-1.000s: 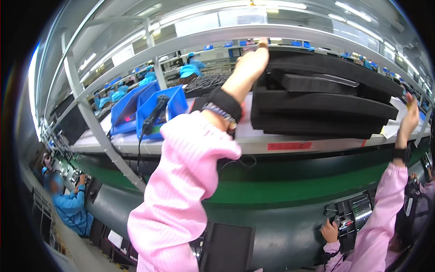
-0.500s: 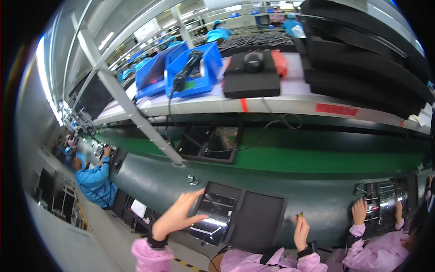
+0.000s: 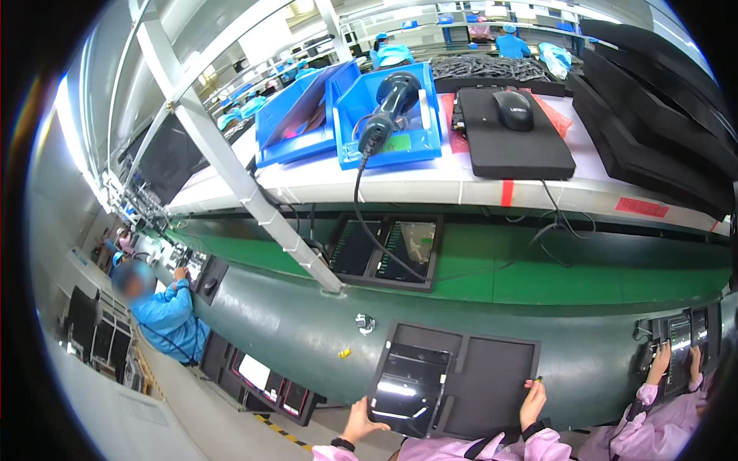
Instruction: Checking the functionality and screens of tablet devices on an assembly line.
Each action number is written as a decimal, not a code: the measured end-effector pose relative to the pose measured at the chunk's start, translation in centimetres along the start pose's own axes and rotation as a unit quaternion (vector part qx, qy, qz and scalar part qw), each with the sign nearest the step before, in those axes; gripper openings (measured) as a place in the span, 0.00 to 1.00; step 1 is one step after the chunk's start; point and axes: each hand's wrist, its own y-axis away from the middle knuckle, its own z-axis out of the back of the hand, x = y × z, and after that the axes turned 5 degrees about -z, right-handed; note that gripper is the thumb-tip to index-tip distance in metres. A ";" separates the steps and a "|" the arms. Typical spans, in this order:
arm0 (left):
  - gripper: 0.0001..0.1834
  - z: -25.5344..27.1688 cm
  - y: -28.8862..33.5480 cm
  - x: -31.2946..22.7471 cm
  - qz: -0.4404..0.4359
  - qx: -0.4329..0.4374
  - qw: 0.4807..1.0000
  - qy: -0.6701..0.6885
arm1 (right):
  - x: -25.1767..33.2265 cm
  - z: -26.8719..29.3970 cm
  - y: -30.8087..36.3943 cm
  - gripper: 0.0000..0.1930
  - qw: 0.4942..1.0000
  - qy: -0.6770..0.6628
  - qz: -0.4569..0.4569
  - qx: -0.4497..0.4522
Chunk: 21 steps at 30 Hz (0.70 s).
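Observation:
A black foam tray (image 3: pixel 496 349) with two recesses lies in front of me on the dark green bench. Its left recess holds a glossy black screen panel (image 3: pixel 411 376), which reflects the lights; the right recess is bare. At the tray's lower left corner is my left hand (image 3: pixel 361 421), thumb and fingers spread, the thumb over the panel's edge. My right hand (image 3: pixel 532 403) is at the tray's right edge, its fingers pinching a small yellow and dark piece (image 3: pixel 539 379). A small yellow piece (image 3: pixel 344 353) lies on the bench left of the tray, near a small silvery part (image 3: pixel 365 323).
On the shelf stand blue bins (image 3: pixel 384 146), one with a handheld scanner (image 3: pixel 392 104), and a mouse (image 3: pixel 513 110) on black foam. A grey post (image 3: pixel 231 184) rises left of centre. Another tray (image 3: pixel 384 280) sits beyond. Co-workers (image 3: pixel 165 315) flank me left and right.
My left hand has drawn back from over the panel to the tray's lower left corner. My right hand has come to the tray's right edge. The yellow piece on the bench is newly visible.

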 end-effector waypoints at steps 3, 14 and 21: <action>0.71 -0.7 -2.0 -1.6 -0.060 0.010 0.997 0.045 | -0.5 -0.6 -2.7 0.17 0.998 0.005 -0.008 -0.061; 0.59 -5.5 -17.0 -12.3 -0.127 -0.031 0.985 0.114 | -4.0 2.8 -22.0 0.19 0.985 0.068 0.020 -0.159; 0.51 -8.1 -28.7 -17.7 -0.063 -0.152 0.982 0.090 | -8.4 0.7 -35.8 0.17 0.993 0.041 0.028 -0.105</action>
